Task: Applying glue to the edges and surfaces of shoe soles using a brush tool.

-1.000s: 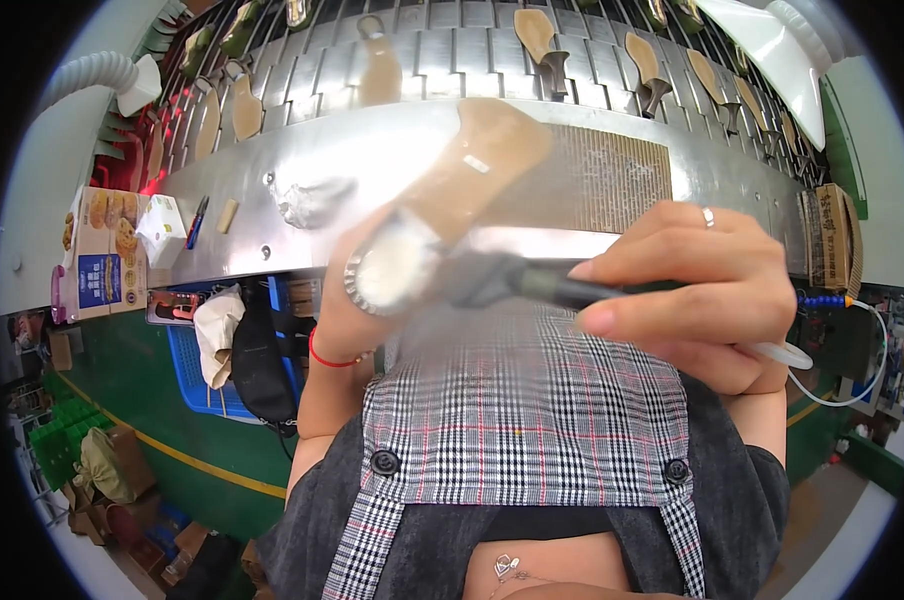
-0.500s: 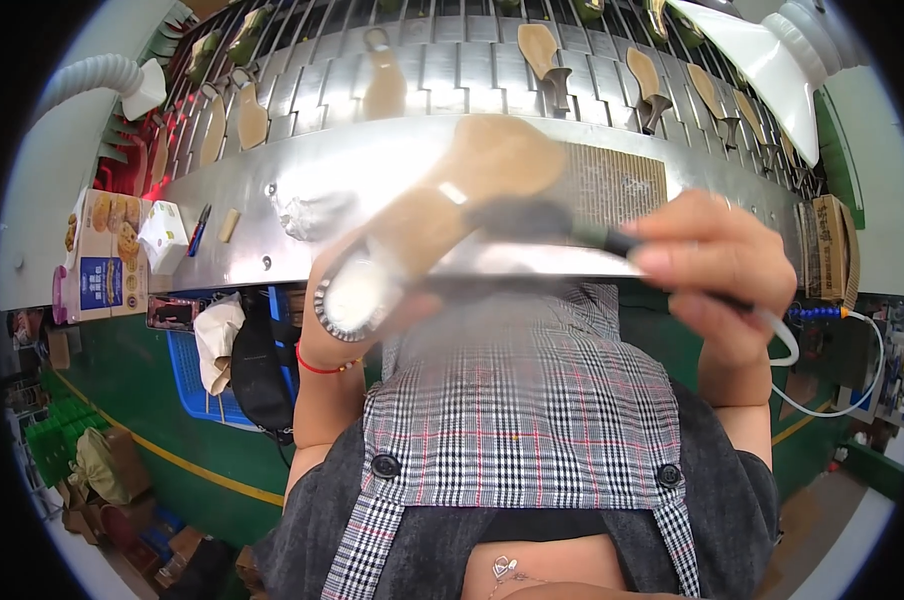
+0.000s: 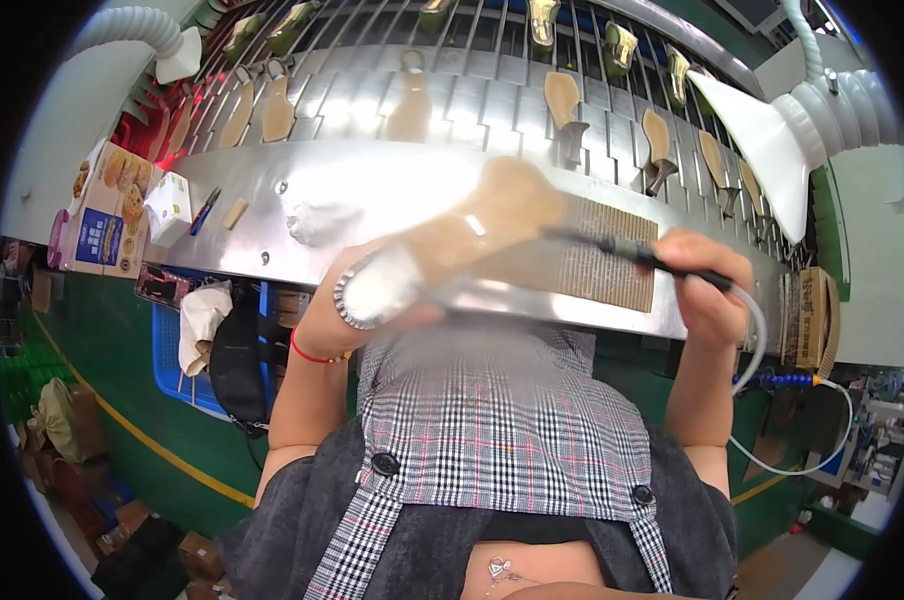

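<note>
near the bench edge (image 3: 237, 262), left hand (image 3: 324, 300) clasps a sole (image 3: 452, 245), right hand (image 3: 710, 288), apart, a tool (image 3: 627, 249).

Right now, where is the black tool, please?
In the head view, the black tool is right of centre, in the right hand, near the tan sole.

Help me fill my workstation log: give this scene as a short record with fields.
Left hand: holding a tan shoe sole near its white heel end
Right hand: holding a black pen-like tool with a pale tube
Tool tip: near the sole's wide end; contact unclear
Surface: metal bench with ribbed brown mat
Far side: more soles on metal slats
</note>
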The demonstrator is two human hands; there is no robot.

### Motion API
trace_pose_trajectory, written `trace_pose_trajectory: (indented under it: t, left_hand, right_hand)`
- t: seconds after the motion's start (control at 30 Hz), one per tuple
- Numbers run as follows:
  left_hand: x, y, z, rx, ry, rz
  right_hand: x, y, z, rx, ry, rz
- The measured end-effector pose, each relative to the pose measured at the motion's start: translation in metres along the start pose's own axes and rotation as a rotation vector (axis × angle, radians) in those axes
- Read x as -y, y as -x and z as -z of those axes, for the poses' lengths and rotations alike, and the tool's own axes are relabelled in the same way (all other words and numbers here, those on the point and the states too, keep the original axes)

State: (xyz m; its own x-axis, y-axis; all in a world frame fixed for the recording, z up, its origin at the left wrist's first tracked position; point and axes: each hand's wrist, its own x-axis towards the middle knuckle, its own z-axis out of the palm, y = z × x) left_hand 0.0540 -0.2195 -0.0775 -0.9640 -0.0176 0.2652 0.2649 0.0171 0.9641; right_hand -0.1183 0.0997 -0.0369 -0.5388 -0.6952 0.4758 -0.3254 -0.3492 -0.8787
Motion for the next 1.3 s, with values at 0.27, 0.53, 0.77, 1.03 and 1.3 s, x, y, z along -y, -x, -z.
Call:
trace_pose_trajectory:
  t: [0.27,0.53,0.77,1.03,1.3]
  left_hand:
    - [0.035,-0.058,-0.007,-0.018,-0.063,0.197]
    - [0.208,-0.220,-0.011,-0.357,-0.056,0.191]
    - [0.242,-0.213,0.020,-0.373,-0.827,0.443]
    - [0.218,-0.219,0.082,-0.625,-0.999,0.729]
    - [0.240,-0.244,0.106,-0.508,0.017,0.722]
  right_hand:
    - [-0.051,0.051,0.016,-0.325,-0.632,-0.146]
    - [-0.154,0.107,0.008,-0.571,-0.756,-0.465]
    - [-0.170,0.138,0.017,-0.635,-0.784,-0.458]
    - [-0.166,0.138,0.012,-0.648,-0.826,-0.439]
    - [-0.168,0.137,0.013,-0.627,-0.828,-0.454]
